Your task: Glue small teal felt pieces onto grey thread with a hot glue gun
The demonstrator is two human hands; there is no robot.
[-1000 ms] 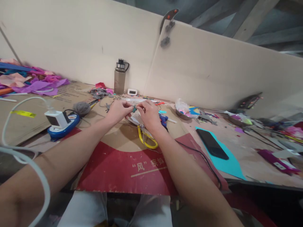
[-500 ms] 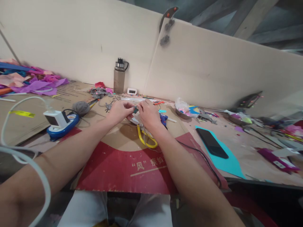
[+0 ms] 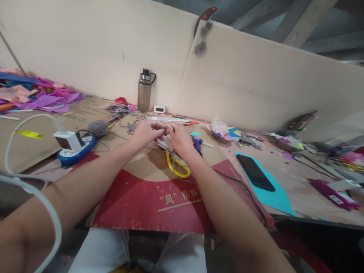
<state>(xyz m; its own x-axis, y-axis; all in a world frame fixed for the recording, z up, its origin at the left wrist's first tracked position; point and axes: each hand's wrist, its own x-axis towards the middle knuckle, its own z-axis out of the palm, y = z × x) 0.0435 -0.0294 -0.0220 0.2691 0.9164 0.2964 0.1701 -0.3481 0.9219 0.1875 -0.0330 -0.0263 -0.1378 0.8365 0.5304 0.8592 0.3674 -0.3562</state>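
Note:
My left hand [image 3: 146, 132] and my right hand [image 3: 179, 139] meet over the cardboard at the middle of the table. The fingers of both are closed on a small dark grey piece [image 3: 165, 130] held between them, mostly hidden by the fingertips. Just below my right hand lie scissors with yellow handles [image 3: 178, 167], their blades partly covered. A blue glue gun [image 3: 196, 145] rests to the right of my right hand. Thin grey yarn trails near the scissors.
Behind stand a grey bottle [image 3: 144, 93] and a small white clock [image 3: 159, 109]. At left are a blue power strip [image 3: 75, 153] and a yarn ball [image 3: 98, 129]. A black phone [image 3: 255, 172] lies on turquoise sheet at right. A bowl [image 3: 220, 137] holds scraps.
My fingertips have drawn closer together around the small piece, which shows less now. The whole view has shifted slightly.

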